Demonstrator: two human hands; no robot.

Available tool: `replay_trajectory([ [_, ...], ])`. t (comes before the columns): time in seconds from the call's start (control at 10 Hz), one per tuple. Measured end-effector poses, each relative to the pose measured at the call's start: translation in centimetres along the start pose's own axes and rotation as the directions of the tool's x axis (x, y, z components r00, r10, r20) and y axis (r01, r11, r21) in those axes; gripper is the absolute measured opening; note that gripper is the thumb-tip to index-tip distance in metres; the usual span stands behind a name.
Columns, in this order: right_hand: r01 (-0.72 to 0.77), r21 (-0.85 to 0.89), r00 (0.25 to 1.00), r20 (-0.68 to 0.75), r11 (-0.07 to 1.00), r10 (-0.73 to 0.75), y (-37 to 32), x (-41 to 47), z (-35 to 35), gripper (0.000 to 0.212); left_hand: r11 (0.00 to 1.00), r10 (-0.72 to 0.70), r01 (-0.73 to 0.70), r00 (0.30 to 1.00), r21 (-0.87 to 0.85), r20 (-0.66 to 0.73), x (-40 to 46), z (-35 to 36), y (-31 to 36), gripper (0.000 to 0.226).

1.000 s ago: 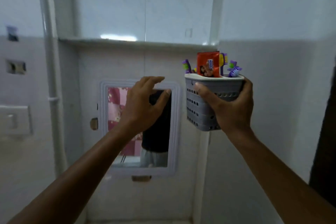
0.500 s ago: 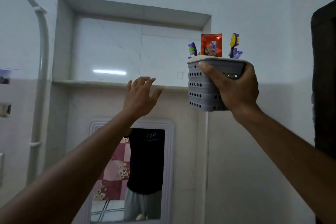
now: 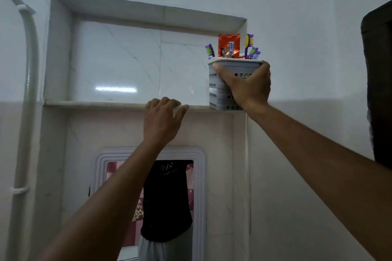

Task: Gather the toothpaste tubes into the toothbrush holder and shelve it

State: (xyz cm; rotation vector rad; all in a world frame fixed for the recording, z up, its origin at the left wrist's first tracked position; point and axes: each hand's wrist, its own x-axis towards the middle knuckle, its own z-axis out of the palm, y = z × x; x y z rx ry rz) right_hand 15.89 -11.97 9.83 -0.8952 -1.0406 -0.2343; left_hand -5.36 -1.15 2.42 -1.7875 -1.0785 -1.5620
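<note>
A grey perforated toothbrush holder (image 3: 218, 89) stands upright at the right end of the recessed wall shelf (image 3: 95, 104), its base level with the ledge. An orange-red toothpaste tube (image 3: 229, 45) and purple-and-green toothbrushes (image 3: 249, 47) stick out of its top. My right hand (image 3: 247, 86) is wrapped around the holder's front, thumb on its rim. My left hand (image 3: 163, 121) rests with curled fingers on the shelf's front edge, left of the holder, holding nothing.
A white pipe (image 3: 29, 82) runs up the wall at the left. A white-framed mirror (image 3: 148, 203) hangs below the shelf and reflects a person. A dark door or cabinet edge (image 3: 379, 82) stands at the far right.
My right hand raised the holder and brought it to the shelf's right end. My left hand rose and settled on the shelf edge. The view tilted upward.
</note>
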Motion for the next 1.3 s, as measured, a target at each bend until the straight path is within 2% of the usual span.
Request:
replay_trajectory([
  [0.1, -0.017, 0.042, 1.0, 0.018, 0.999, 0.016, 1.2, 0.3, 2.3, 0.119, 1.0, 0.003, -0.003, 1.0, 0.009, -0.023, -0.1, 0.3, 0.0, 0.046],
  [0.2, -0.038, 0.03, 0.997, 0.067, 0.999, 0.036, 2.4, 0.3, 4.1, 0.133, 1.0, -0.002, 0.003, 0.999, 0.013, -0.042, 0.0, 0.5, 0.0, 0.044],
  [0.3, -0.043, -0.079, 0.986, 0.157, 0.996, 0.055, 2.8, 1.2, 5.3, 0.15, 1.0, 0.003, -0.001, 0.998, 0.023, -0.07, 0.0, 0.9, -0.2, 0.042],
  [0.4, 0.063, -0.251, 0.971, 0.238, 0.966, -0.001, 3.0, 1.8, 5.8, 0.144, 0.999, 0.007, -0.004, 0.995, 0.033, -0.096, -0.1, 1.3, -0.3, 0.04],
  [0.6, 0.135, -0.466, 0.866, 0.483, 0.874, 0.125, 5.8, 0.4, 6.5, 0.126, 0.999, 0.028, -0.025, 0.989, 0.021, -0.145, -0.3, 1.8, -0.5, 0.036],
  [1.0, 0.201, -0.419, 0.878, 0.478, 0.885, 0.027, 7.6, -0.7, 6.3, 0.115, 1.0, 0.007, -0.006, 0.994, 0.006, -0.111, -0.4, 1.3, 0.0, 0.039],
  [1.3, 0.202, -0.24, 0.944, 0.304, 0.95, -0.124, 8.7, -3.9, 3.7, 0.092, 0.998, 0.062, -0.063, 0.997, -0.026, -0.035, -0.4, 0.2, -0.9, 0.048],
])
